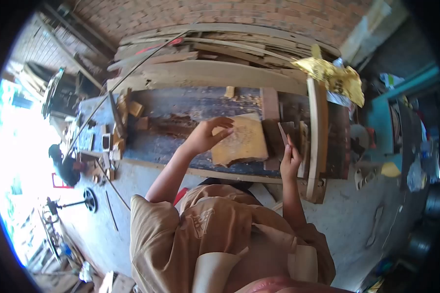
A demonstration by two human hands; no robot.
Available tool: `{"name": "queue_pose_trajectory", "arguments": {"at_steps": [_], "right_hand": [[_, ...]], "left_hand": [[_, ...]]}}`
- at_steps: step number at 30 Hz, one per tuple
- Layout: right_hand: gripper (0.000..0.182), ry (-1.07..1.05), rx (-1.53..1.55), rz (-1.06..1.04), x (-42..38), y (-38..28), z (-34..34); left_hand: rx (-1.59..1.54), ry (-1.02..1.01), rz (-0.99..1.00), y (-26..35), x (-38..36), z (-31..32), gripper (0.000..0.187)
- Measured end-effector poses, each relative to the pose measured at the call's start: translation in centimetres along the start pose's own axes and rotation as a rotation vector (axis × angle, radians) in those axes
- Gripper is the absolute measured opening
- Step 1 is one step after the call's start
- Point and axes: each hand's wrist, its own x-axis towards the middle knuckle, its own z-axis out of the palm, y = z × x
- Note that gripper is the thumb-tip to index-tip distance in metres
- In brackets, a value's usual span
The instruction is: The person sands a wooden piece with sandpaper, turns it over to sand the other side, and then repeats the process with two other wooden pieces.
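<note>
A yellowish square board (244, 139), with a ragged bite out of its near edge and darker specks on top, lies on the dark workbench (181, 105). Over its left part is my left hand (209, 135), fingers curved and apart from the thumb, with nothing between them. My right hand (290, 158) grips a thin, flat, brownish piece (282, 134) that points up and away, to the right of the board. I cannot tell what kind of piece it is. Beside it runs a reddish-brown plank (270, 105), partly under the yellow board.
A long pale timber (318, 132) crosses the bench on the right, with crumpled yellow packaging (335, 75) at its far end. Small wood blocks (136, 108) sit to the left. Stacked planks (220, 49) line the brick wall. A thin rod (127, 75) slants across the left side.
</note>
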Motion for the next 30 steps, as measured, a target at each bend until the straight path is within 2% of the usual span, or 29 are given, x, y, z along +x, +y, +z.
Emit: {"name": "queue_pose_trajectory", "arguments": {"at_steps": [1, 3, 4, 7, 9, 10, 12, 13, 15, 16, 18, 21, 25, 27, 30], "right_hand": [[0.028, -0.030, 0.007, -0.006, 0.3, -0.9, 1.3], [0.027, -0.134, -0.038, -0.079, 0.8, -2.6, 4.2], [0.024, -0.130, -0.027, -0.185, 1.1, -3.0, 5.6], [0.024, -0.196, -0.029, -0.178, 1.1, -4.1, 9.3], [0.024, -0.227, -0.008, -0.156, 0.9, -4.2, 11.5], [0.024, -0.237, 0.012, -0.128, 0.8, -4.2, 12.4], [0.024, -0.270, 0.000, -0.112, 0.5, -4.6, 13.9], [0.025, -0.288, -0.011, -0.097, 0.4, -4.8, 14.6], [0.025, -0.296, -0.028, -0.083, 0.2, -5.0, 15.8], [0.024, -0.296, -0.022, -0.066, 0.1, -5.0, 16.3], [0.025, -0.287, -0.044, -0.070, -0.1, -6.0, 17.4], [0.025, -0.288, -0.069, -0.052, -0.4, -7.0, 18.4], [0.026, -0.269, -0.108, -0.039, -1.1, -7.0, 19.1], [0.026, -0.257, -0.131, -0.024, -1.4, -6.9, 19.0], [0.027, -0.250, -0.156, 0.019, -2.0, -7.0, 18.8]], "left_hand": [[0.044, 0.070, -0.100, -1.4, -0.9, -1.0, 0.035], [-0.021, 0.158, -0.173, -4.1, -3.0, -3.3, 0.035], [-0.025, 0.178, -0.188, -5.9, -4.1, -4.3, 0.035], [0.071, 0.316, -0.208, -12.1, -7.6, -7.0, 0.035], [0.179, 0.426, -0.363, -15.7, -10.2, -8.7, 0.037], [0.173, 0.434, -0.374, -17.3, -11.4, -9.8, 0.037], [0.118, 0.682, -0.672, -20.4, -13.7, -11.9, 0.047], [0.115, 0.684, -0.676, -22.5, -14.8, -12.8, 0.047], [0.506, 0.967, -0.776, -25.9, -16.7, -14.4, 0.066], [0.503, 0.964, -0.777, -27.2, -17.3, -15.3, 0.066], [0.580, 1.051, -0.859, -29.5, -17.5, -17.1, 0.083], [0.699, 1.069, -0.866, -32.4, -16.8, -19.0, 0.090], [0.588, 0.925, -0.995, -33.4, -15.5, -20.6, 0.090], [0.502, 0.854, -1.149, -33.9, -15.3, -21.0, 0.085], [0.566, 0.900, -1.108, -34.1, -15.2, -20.6, 0.078]]}}
